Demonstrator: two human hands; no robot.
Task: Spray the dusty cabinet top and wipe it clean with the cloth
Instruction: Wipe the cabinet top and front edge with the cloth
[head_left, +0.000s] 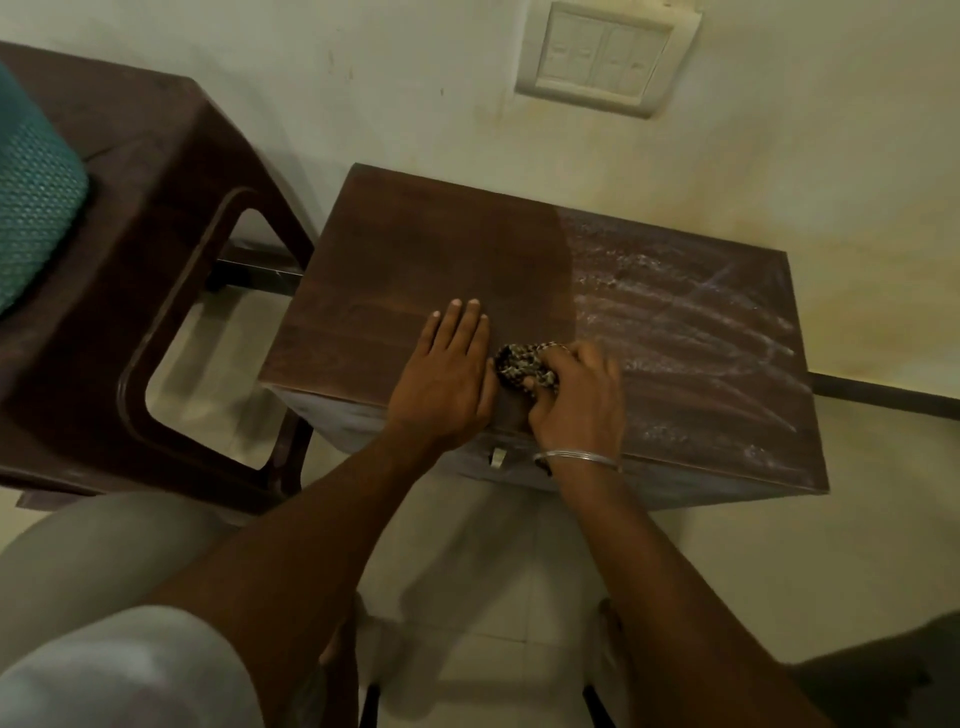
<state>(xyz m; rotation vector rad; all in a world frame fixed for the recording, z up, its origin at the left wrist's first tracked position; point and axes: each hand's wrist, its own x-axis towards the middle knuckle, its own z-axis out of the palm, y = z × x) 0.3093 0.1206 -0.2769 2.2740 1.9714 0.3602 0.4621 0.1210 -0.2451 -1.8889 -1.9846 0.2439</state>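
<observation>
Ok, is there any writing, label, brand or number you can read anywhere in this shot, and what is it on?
No readable text anywhere in this view.
On the switch panel on the wall: small marks on the switches, too blurred to read.
On the cloth gripped by the right hand: a speckled pattern, no letters.
On the cabinet top: wood grain and dust streaks only.

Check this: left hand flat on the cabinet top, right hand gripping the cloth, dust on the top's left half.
Wrong side. The head view shows the dust on the right half of the cabinet top; its left half looks dark and clean. The left hand does lie flat, and the right hand grips the cloth.
</observation>
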